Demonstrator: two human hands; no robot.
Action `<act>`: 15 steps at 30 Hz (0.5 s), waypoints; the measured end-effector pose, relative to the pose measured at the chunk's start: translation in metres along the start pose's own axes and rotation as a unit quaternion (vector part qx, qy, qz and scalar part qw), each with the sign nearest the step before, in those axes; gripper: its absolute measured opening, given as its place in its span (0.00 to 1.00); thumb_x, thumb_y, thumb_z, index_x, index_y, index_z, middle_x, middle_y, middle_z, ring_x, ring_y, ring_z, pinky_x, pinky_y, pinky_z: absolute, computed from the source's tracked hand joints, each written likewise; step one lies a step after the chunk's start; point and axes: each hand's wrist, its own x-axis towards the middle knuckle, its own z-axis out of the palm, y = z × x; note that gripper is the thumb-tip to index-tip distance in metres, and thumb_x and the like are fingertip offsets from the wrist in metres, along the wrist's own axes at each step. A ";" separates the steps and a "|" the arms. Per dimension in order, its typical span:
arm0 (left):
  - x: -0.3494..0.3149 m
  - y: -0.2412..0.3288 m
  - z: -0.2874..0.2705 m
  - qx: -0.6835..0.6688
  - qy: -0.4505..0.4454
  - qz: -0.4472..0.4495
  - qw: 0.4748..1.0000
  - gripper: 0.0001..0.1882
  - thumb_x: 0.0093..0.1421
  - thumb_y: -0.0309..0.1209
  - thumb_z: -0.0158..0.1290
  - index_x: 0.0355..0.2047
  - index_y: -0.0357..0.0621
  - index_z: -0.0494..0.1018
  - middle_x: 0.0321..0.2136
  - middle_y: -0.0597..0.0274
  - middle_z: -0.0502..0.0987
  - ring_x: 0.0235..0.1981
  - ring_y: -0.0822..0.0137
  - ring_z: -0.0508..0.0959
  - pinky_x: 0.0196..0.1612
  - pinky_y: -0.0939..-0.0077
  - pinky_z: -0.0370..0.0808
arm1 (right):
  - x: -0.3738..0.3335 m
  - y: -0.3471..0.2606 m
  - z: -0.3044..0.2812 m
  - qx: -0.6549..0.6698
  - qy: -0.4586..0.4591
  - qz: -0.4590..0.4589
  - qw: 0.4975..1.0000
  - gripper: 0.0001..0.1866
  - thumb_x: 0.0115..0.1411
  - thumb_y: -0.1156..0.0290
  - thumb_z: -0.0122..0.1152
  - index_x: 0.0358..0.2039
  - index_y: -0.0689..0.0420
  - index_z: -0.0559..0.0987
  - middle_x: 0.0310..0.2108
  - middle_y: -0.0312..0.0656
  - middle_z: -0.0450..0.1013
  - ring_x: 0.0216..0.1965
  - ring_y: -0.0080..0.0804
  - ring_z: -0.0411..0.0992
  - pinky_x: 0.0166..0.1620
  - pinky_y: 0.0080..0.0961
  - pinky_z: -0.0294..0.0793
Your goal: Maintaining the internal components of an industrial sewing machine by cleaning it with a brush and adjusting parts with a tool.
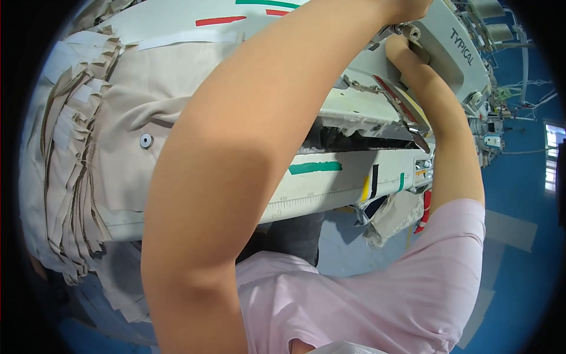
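Looks like setup work at the sewing machine (439, 29), upper right. Left hand (414, 8) is by the metal needle-area parts (386, 35), right hand (398, 48) just below. Fingers cropped or hidden — can't tell either grip. Beige cloth (141, 76) lies well left — next move probably calls for careful finger placement.

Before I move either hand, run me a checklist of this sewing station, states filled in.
1. Left hand's fingers visible: not ok; the left hand is cut off by the top edge.
2. Right hand's grip confirmed: cannot tell; the fingers of the right hand are hidden.
3. Layered fabric stack away from the machine head: ok, at far left.
4. Small round metal piece off the beige fabric: not ok, lying on it.
5. Dark opening free of fluff: not ok, grey fluff along its edge.
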 end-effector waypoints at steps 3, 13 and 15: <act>-0.004 -0.006 0.004 0.033 0.022 0.006 0.999 0.13 0.61 0.36 0.51 0.42 0.42 0.75 0.42 0.43 0.78 0.45 0.50 0.80 0.51 0.54 0.72 | -0.002 -0.010 -0.012 0.003 0.000 0.006 1.000 0.12 0.59 0.73 0.58 0.40 0.56 0.87 0.42 0.49 0.82 0.45 0.42 0.82 0.45 0.35 0.80; -0.001 -0.005 -0.003 0.037 -0.036 0.005 0.999 0.15 0.62 0.39 0.52 0.43 0.42 0.75 0.43 0.44 0.79 0.46 0.52 0.80 0.49 0.55 0.72 | 0.040 -0.003 0.030 0.020 0.002 0.003 1.000 0.12 0.56 0.73 0.65 0.41 0.58 0.87 0.43 0.47 0.82 0.44 0.42 0.82 0.43 0.39 0.82; 0.003 0.000 -0.002 0.024 -0.033 0.002 0.999 0.15 0.63 0.39 0.52 0.44 0.42 0.75 0.43 0.44 0.79 0.46 0.52 0.80 0.49 0.55 0.72 | 0.023 -0.001 0.028 -0.037 0.003 -0.015 0.999 0.13 0.56 0.73 0.65 0.42 0.57 0.87 0.43 0.47 0.82 0.44 0.42 0.82 0.43 0.41 0.81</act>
